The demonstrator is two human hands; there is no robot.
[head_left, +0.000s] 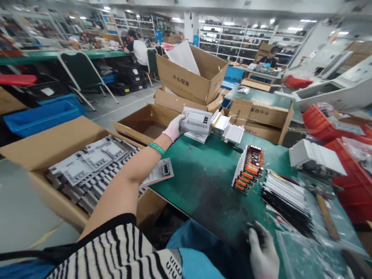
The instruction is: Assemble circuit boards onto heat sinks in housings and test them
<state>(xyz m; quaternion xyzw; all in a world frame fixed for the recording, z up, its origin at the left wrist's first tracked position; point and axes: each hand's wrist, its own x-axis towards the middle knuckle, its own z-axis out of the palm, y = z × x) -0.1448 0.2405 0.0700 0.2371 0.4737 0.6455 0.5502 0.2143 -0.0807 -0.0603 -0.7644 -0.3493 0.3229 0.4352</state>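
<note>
**Grey housing [196,121] held by left hand [173,130] over far side of green table [200,170]**

The green table spans the middle; an open carton [55,141] of grey casings stands left of it. The grey housing extends rightward from the gloved left hand, whose fingers grip its left end. Nearer the table's front edge, the gloved right hand [264,254] has curled fingers; whether they pinch anything, I cannot tell. Orange-edged circuit boards [250,170] lie beyond it.
</note>
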